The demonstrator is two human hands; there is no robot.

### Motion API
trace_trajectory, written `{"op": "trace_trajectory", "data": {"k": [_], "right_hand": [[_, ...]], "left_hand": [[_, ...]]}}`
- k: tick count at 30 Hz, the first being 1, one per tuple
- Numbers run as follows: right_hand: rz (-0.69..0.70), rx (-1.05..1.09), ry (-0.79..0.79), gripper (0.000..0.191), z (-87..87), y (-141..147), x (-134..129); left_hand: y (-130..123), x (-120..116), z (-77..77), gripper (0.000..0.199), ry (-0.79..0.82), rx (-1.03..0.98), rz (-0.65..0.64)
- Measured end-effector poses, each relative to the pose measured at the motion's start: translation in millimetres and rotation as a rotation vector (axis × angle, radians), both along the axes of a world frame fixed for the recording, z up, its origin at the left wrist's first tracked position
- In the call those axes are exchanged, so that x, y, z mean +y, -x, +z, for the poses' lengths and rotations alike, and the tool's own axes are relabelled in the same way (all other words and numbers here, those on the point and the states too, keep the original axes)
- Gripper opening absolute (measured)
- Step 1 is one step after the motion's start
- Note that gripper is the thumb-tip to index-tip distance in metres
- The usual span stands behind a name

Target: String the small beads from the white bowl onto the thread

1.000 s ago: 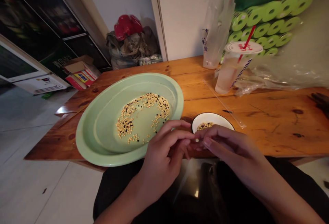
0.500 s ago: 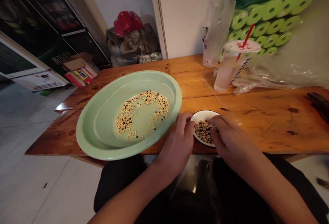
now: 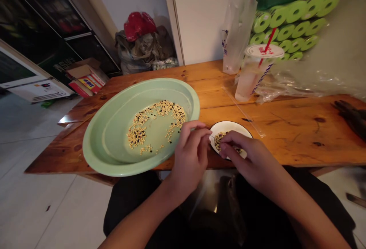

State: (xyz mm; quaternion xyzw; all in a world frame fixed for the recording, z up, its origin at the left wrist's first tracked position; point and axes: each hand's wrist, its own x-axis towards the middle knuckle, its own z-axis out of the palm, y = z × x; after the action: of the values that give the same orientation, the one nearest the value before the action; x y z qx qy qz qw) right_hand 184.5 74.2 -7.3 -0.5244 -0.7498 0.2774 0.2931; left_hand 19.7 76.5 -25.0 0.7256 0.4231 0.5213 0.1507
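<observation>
My left hand (image 3: 192, 146) is raised by the left rim of a small white dish (image 3: 240, 127), thumb and fingers pinched together. A thin, dark, needle-like piece (image 3: 212, 136) shows at its fingertips. Over the dish, my right hand (image 3: 243, 148) is closed in a pinch; whatever is between its fingertips is too small to make out. Small round tan and dark bead-like pieces (image 3: 219, 139) lie in the dish, partly hidden by that hand. Left of my hands, a large pale green basin (image 3: 100, 146) holds many loose cream and black round pieces (image 3: 138, 132).
On the wooden table (image 3: 286, 138) stands a lidded drink cup (image 3: 248, 79) with a red straw. Behind it are a clear plastic bag (image 3: 231, 50) and green-wrapped rolls (image 3: 294, 12). A dark object (image 3: 349, 115) lies at the right. An open carton (image 3: 88, 79) sits beyond the left end.
My left hand has left the dish's rim and risen slightly leftward, fingers pinched. My right hand has shifted left over the dish, its thumb and fingers closing together.
</observation>
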Motion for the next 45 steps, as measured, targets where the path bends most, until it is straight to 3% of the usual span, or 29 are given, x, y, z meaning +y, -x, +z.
{"op": "trace_trajectory", "data": {"k": [4,7,11,14,28,37,45], "right_hand": [[-0.045,0.299,0.002,0.016,9.9,0,-7],[0.004,0.472,0.029,0.018,16.0,2,-16],[0.142,0.52,0.039,0.02,21.9,8,-24],[0.199,0.516,0.015,0.021,24.1,11,-25],[0.247,0.621,0.062,0.021,21.7,16,-30],[0.272,0.572,0.108,0.021,28.1,16,-28],[0.249,0.546,0.067,0.02,23.7,15,-29]], "left_hand": [[3,-9,13.7,0.016,0.194,-0.381,-0.134],[6,-14,24.5,0.013,0.359,-0.6,-0.194],[10,-18,30.1,0.014,0.608,-0.737,-0.251],[12,-21,29.6,0.015,0.692,-0.783,-0.307],[16,-26,33.6,0.02,0.792,-0.91,-0.607],[14,-27,29.6,0.019,0.74,-0.908,-0.574],[13,-29,30.0,0.016,0.719,-0.867,-0.5]]}}
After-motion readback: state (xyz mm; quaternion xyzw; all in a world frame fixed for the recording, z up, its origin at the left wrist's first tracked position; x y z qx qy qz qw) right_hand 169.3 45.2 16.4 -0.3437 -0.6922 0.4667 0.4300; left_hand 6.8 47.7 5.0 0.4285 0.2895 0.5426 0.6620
